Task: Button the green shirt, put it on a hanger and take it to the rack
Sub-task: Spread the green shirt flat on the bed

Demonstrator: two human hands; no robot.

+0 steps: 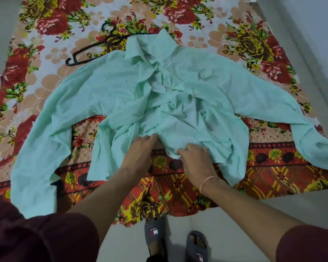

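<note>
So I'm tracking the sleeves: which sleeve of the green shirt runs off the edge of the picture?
The sleeve on the person's right: its cuff end passes out of the right edge. The left sleeve lies wholly in view, ending near the bed's front edge.

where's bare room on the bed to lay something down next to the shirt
Free patches: floral bedsheet beyond the collar, right of the black hanger, and the red border strip between the left sleeve and hem. Crowded: the middle, under the spread green shirt and both hands at its hem.
</note>
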